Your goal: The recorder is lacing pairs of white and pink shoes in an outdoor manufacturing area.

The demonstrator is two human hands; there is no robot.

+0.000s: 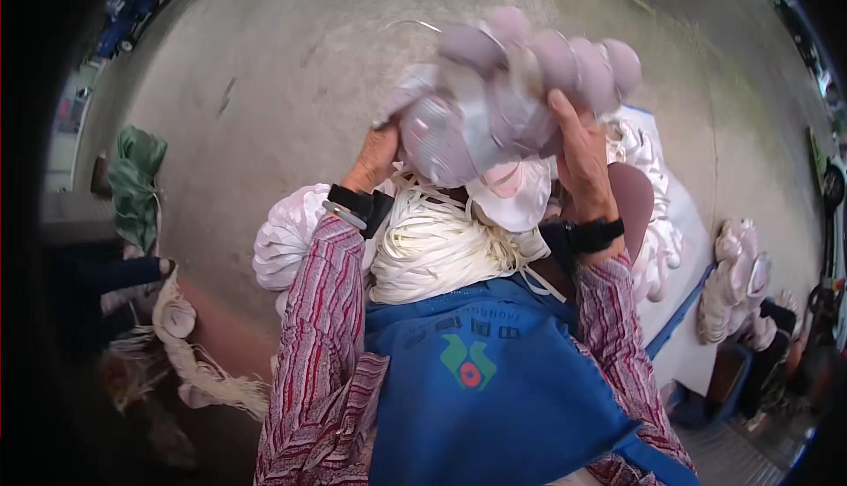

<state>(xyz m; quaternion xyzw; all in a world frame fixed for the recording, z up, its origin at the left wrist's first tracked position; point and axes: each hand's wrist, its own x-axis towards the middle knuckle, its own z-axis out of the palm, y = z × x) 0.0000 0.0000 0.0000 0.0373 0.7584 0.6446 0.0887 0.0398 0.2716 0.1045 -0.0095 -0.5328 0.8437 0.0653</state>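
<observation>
Both hands are lifting a stack of masks (520,89): left hand (375,158) is gripping its left side, right hand (578,146) is clasping the right, white straps (432,252) dangling below.

floor: bare grey concrete (291,63), daylit, filling the view's upper half
10 o'clock: green cloth (137,177) over a ledge
4 o'clock: blue bin (719,389)

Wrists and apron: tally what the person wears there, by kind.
Black wristbands: 2, on the left wrist and the right wrist
Silver bangle: 1
Blue apron: 1
Total: 4
</observation>
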